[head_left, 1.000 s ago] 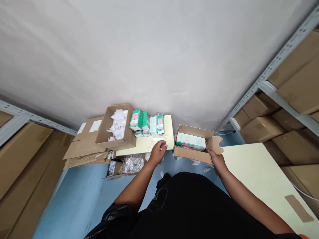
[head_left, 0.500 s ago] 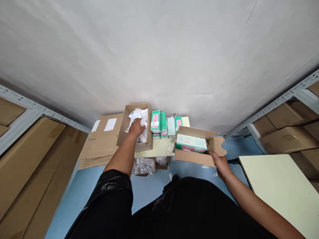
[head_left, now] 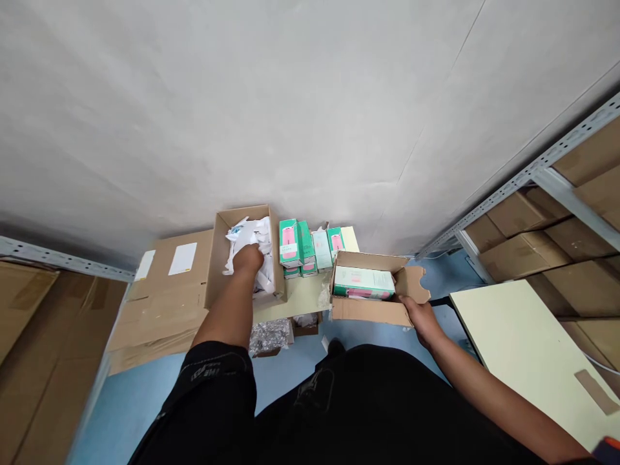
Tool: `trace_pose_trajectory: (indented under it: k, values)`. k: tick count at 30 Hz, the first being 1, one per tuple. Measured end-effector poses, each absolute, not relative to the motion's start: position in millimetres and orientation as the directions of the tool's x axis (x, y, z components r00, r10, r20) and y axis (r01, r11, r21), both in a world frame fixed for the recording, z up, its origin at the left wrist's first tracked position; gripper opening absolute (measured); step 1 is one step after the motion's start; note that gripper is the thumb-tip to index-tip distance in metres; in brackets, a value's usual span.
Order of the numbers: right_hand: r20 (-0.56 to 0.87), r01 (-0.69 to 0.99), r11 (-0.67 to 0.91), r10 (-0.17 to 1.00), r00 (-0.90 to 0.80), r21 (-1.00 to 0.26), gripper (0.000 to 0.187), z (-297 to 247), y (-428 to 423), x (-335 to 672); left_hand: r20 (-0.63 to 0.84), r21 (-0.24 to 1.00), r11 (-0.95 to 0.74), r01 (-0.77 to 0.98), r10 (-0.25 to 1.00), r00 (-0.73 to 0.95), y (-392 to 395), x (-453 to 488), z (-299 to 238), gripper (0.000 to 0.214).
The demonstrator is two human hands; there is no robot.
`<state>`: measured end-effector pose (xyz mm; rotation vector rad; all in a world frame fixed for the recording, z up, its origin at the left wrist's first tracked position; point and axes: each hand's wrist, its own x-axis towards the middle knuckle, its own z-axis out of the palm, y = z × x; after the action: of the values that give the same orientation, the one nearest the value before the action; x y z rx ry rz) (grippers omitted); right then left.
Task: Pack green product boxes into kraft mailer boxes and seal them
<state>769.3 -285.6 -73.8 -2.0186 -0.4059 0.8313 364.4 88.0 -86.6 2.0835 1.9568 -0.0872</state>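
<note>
My left hand [head_left: 248,259] reaches into an open cardboard box [head_left: 216,252] on the left of the table. Its fingers are closed among crumpled white paper [head_left: 264,234], and a piece sticks out beyond them. At the right, my right hand [head_left: 420,318] grips the near right edge of a smaller open carton [head_left: 371,310]. Inside this carton lies a green, white and pink box [head_left: 364,279] on its side. Between the two cardboard boxes stand several similar green and pink boxes [head_left: 290,241], some stacked.
Flattened cardboard [head_left: 167,294] with white labels lies at the left. Bubble wrap [head_left: 271,336] fills a box under the table [head_left: 303,297]. A pale second table [head_left: 513,336] stands at the right, beside metal shelving [head_left: 513,184] with cartons. A wall [head_left: 310,116] rises behind.
My left hand has pushed into the white paper and its fingers have closed. My right hand keeps its grip on the carton. The whole view has shifted slightly.
</note>
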Motion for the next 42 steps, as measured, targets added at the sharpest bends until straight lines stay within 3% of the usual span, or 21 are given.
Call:
trace_pose_trajectory:
  k: [2,8,13,18,22,24,28,31,35,38,40,42]
  values:
    - [-0.406,-0.044,-0.544,0.568,0.716,-0.838,0.053,-75.7,-282.6,769.7,-0.155,0.213,-0.019,0.977,0.987,0.053,84.6,356.6,-76.0,0.037]
    - [-0.382,-0.040,-0.484,0.635,0.671,-0.874,0.052,-76.4,-272.7,768.3,0.127,0.531,-0.053,0.846,0.992,-0.017,64.3,336.2,-36.8,0.042]
    - [-0.339,0.009,-0.451,0.684,0.647,-0.893,0.044,-72.0,-264.2,762.2,0.249,0.641,-0.175,0.747,0.968,0.014,34.2,344.1,4.5,0.033]
    - [-0.329,0.009,-0.424,0.716,0.615,-0.906,0.044,-67.2,-259.7,757.2,0.460,0.606,-0.528,0.595,0.843,0.279,-38.2,386.8,52.2,0.034]
    - [-0.362,-0.005,-0.460,0.693,0.624,-0.888,0.052,-65.1,-258.4,756.5,0.378,0.498,-0.719,0.485,0.683,0.625,-106.0,437.8,64.6,0.033]
    - [-0.376,-0.001,-0.482,0.681,0.629,-0.876,0.053,-65.0,-259.4,757.6,0.320,0.436,-0.771,0.465,0.615,0.720,-127.1,464.7,57.5,0.034]
    - [-0.378,-0.010,-0.482,0.673,0.636,-0.876,0.054,-68.9,-265.8,762.9,0.240,0.363,-0.796,0.484,0.582,0.777,-140.1,503.2,37.2,0.045]
    - [-0.387,-0.020,-0.497,0.649,0.655,-0.867,0.050,-73.7,-273.0,769.2,0.296,0.412,-0.797,0.443,0.576,0.762,-140.8,506.2,28.8,0.054]
    - [-0.383,-0.045,-0.495,0.608,0.696,-0.868,0.045,-75.8,-281.7,777.4,0.342,0.688,-0.581,0.435,0.788,0.512,-144.7,491.5,7.7,0.061]
    - [-0.366,-0.057,-0.472,0.596,0.715,-0.880,0.041,-73.7,-286.5,781.6,0.000,0.940,-0.149,0.308,0.900,0.435,-147.0,492.6,-22.6,0.073]
    - [-0.341,-0.043,-0.456,0.598,0.726,-0.889,0.039,-72.5,-289.8,783.8,-0.243,0.958,0.128,0.257,0.837,0.490,-147.2,503.6,-41.4,0.069]
    - [-0.311,-0.005,-0.453,0.603,0.734,-0.891,0.038,-72.5,-294.1,786.7,-0.342,0.938,0.251,0.237,0.769,0.540,-146.5,519.6,-53.4,0.064]
